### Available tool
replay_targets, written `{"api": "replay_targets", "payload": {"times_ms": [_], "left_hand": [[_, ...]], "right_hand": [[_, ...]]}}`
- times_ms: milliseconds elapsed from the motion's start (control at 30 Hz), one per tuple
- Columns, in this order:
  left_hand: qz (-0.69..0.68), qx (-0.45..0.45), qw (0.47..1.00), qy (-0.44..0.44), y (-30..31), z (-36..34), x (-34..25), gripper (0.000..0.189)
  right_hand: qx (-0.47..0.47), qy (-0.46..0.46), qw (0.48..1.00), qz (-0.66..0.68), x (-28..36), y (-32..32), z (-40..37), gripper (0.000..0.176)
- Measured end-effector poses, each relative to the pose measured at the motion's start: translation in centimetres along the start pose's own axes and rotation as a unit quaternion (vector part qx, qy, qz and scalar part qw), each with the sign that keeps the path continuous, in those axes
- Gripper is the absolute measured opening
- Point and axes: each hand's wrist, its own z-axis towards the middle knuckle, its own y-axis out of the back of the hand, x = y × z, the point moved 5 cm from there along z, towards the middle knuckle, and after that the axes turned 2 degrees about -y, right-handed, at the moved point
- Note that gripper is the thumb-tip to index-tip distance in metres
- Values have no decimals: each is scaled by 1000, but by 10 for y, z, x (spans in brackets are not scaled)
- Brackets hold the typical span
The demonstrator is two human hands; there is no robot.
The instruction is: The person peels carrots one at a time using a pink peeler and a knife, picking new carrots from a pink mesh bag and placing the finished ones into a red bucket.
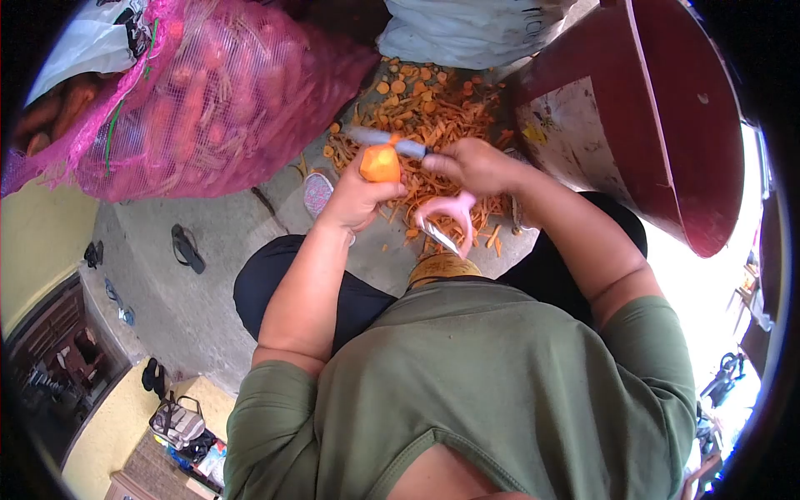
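My left hand [354, 200] is closed around a peeled orange carrot [382, 164], its cut end facing up. In my right hand [477, 169] is a knife [412, 149] with a grey handle, its blade pointing left across the far side of the carrot. A bit of orange shows on the blade, close to the carrot. Just below my right hand is a pink peeler [460, 215] with a metal blade; what supports it I cannot make out. Under both hands, orange peelings and cut carrot pieces [442, 112] cover the ground.
A pink mesh sack [225, 100] full of carrots stands at the upper left. To the right leans a big dark red tub [583, 125]. A white sack [475, 33] is at the back. A yellowish object [442, 267] sits between my knees. A dark slipper [187, 249] lies on the concrete.
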Motion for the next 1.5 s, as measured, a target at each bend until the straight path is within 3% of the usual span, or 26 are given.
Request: {"api": "replay_targets", "payload": {"times_ms": [33, 67, 100, 167, 233, 267, 300, 367, 433, 467, 533, 567, 600, 667, 700, 733, 767, 800, 833, 867, 900, 967, 1067, 1100, 1167, 1500], "left_hand": [[13, 18, 1000, -16, -2, 0, -3, 42], [27, 38, 998, -32, -4, 0, -6, 41], [40, 55, 996, -49, -8, -1, -11, 40], [74, 14, 997, -3, -12, -5, -14, 37], [112, -8, 994, 8, -27, -2, -30, 36], [132, -13, 991, 0, -37, 0, -38, 36], [152, -20, 988, -6, -50, 2, -48, 36], [194, 33, 976, -90, -102, 7, -89, 38], [136, 133, 947, -259, -162, 4, -130, 42], [46, 157, 938, -305, -196, -3, -143, 39], [30, 126, 915, -381, -220, -16, -166, 34], [105, 68, 903, -412, -215, -21, -180, 30], [179, 8, 881, -437, -206, -29, -196, 27], [319, -112, 813, -475, -176, -47, -231, 20], [384, -171, 766, -486, -158, -58, -251, 17], [444, -227, 713, -492, -136, -68, -270, 14], [343, -305, 683, -568, -78, -76, -304, 13], [234, -363, 682, -590, -35, -82, -329, 14], [229, -395, 683, -570, -1, -83, -348, 13], [306, -445, 689, -484, 37, -76, -365, 23], [493, -418, 627, -435, 60, -63, -384, 27], [798, -314, 428, -287, 94, -23, -399, 35], [939, -250, 162, -171, 102, 21, -385, 42], [950, -230, 134, -162, 105, 25, -382, 42], [961, -201, 111, -155, 107, 33, -383, 43], [953, -196, 155, -169, 113, 42, -370, 43]], "right_hand": [[-7, -63, 998, 4, -14, 7, 3, 57], [-34, -87, 993, -74, -41, 9, 13, 52], [-20, -64, 990, -121, -44, 12, 9, 45], [-2, -47, 986, -161, -58, 0, 14, 40], [41, -37, 981, -185, -33, 0, 2, 48], [42, -106, 980, -162, -44, -6, 8, 56], [39, -100, 982, -155, -46, -10, 11, 59], [34, -83, 986, -143, -51, -16, 16, 65], [1, 107, 962, -251, -56, -23, 21, 48], [-32, 195, 931, -306, -59, -27, 21, 53], [56, 174, 981, -58, -110, -59, 61, 54], [94, 154, 981, 65, -135, -76, 80, 55], [68, 113, 991, -12, -112, -54, 60, 52], [51, -104, 987, -108, -46, 0, -1, 52], [44, -136, 984, -110, -31, 13, -8, 55], [-5, -82, 992, -97, -41, 10, -1, 58], [-12, -80, 992, -93, -41, 8, 0, 57], [-20, -78, 993, -88, -42, 8, 0, 56], [-29, -76, 993, -85, -43, 8, 0, 56], [-23, -83, 992, -96, -39, 9, -3, 55], [-18, -90, 990, -107, -32, 10, -6, 54], [-15, -102, 985, -141, -29, 9, -6, 53], [-19, -109, 977, -182, -30, 4, 0, 52], [-17, -106, 978, -181, -28, 4, 1, 52], [-5, -104, 978, -183, -25, 5, 1, 52], [5, -102, 976, -191, -25, 3, 1, 53]]}}
